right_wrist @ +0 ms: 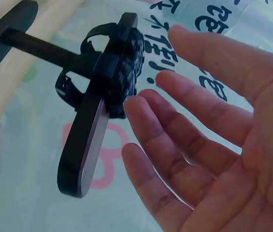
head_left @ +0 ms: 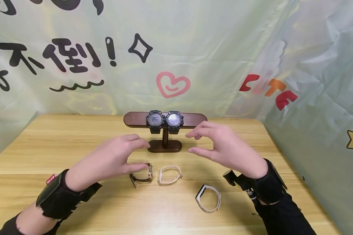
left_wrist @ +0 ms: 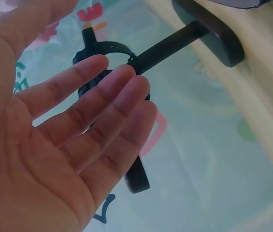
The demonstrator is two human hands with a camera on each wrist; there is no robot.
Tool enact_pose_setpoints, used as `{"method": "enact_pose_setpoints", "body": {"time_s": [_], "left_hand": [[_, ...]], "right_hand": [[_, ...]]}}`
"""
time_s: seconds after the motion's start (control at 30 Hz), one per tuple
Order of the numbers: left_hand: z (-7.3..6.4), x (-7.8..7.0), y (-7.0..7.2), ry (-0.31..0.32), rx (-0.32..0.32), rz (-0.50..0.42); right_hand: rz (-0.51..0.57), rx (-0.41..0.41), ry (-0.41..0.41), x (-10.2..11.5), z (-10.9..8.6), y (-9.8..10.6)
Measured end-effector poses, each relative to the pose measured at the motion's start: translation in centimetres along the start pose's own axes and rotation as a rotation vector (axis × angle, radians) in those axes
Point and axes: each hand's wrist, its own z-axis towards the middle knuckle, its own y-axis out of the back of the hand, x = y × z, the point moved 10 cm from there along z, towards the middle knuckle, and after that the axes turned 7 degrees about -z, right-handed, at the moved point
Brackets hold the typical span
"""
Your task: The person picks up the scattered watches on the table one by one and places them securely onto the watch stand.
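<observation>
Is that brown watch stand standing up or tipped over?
The watch stand is upright: its base sits on the table, with the crossbar held above.

Backdrop cloth [head_left: 217, 58]: black "不倒!" [head_left: 72, 55] up left of the watch stand [head_left: 138, 120]; smiling pink heart [head_left: 173, 87] directly above it; coloured "CUTE" [head_left: 272, 89] up right of it.

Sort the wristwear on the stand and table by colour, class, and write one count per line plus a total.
Black watches on the stand: 2
White wristbands on the table: 2
Dark-strapped watch with a gold-toned case on the table: 1
Total: 5
</observation>
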Motion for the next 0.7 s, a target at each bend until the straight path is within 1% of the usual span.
{"method": "enact_pose_setpoints", "body": {"time_s": [0.23,0.47,0.63,0.7], "left_hand": [[-0.1,1.0,-1.6,0.057,0.069,-0.018],[-0.2,1.7,-3.1,0.106,0.131,-0.052],[-0.3,1.9,-4.4,0.12,0.192,-0.076],[-0.4,2.0,-4.8,0.118,0.209,-0.071]], "right_hand": [[0.022,0.059,0.06,1.4,0.0,-1.0],[0.005,0.099,0.112,2.5,-0.2,-1.9],[0.011,0.154,0.153,3.4,-0.2,-2.9],[0.018,0.175,0.161,3.7,-0.2,-3.4]]}}
